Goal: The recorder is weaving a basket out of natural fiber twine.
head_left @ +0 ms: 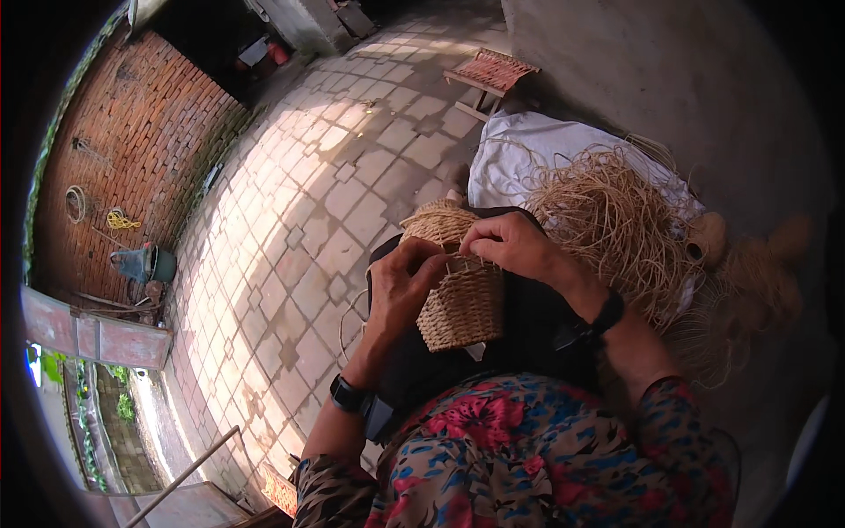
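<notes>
A small woven basket (459, 312) of tan cord rests on the dark cloth over my lap, with a second woven part (433, 217) just above it. My left hand (407, 273) is closed at the basket's upper left edge, thumb and fingers pinched on it. My right hand (510, 246) pinches at the upper right edge; any thin strand between the fingertips is too small to make out. A big tangle of loose tan cord (598, 220) lies to the right on a white cloth (502, 167).
A low stool with a slatted red top (491, 69) stands beyond the cloth on the paved ground (308, 220). At left are a brick wall (150, 106) and a bucket (160, 267). More woven pieces (706, 236) lie at far right. A pole (189, 471) slants across the lower left.
</notes>
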Demonstrator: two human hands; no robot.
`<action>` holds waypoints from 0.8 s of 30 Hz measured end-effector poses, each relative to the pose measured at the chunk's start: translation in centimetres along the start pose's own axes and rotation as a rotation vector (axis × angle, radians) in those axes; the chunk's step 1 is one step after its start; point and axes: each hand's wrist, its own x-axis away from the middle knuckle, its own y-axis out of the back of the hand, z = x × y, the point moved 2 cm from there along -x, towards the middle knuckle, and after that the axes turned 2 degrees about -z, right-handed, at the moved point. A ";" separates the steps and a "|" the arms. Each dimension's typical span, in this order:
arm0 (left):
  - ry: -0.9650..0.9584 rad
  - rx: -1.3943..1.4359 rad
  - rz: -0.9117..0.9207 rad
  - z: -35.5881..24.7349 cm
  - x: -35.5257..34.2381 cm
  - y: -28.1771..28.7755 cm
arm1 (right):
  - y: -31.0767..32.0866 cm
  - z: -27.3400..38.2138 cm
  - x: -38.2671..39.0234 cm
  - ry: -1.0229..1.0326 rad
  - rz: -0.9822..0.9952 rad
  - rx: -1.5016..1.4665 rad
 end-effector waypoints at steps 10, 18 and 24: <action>-0.435 -0.703 0.021 -0.6 0.2 -2.5 | -0.3 -2.2 0.5 0.151 -0.086 0.268; -0.235 -0.693 0.104 0.0 -0.6 -3.9 | -0.1 -3.3 1.0 0.128 -0.127 0.224; -0.012 -0.245 0.131 -0.7 -0.4 -3.9 | -0.3 -3.7 1.4 0.078 -0.102 0.268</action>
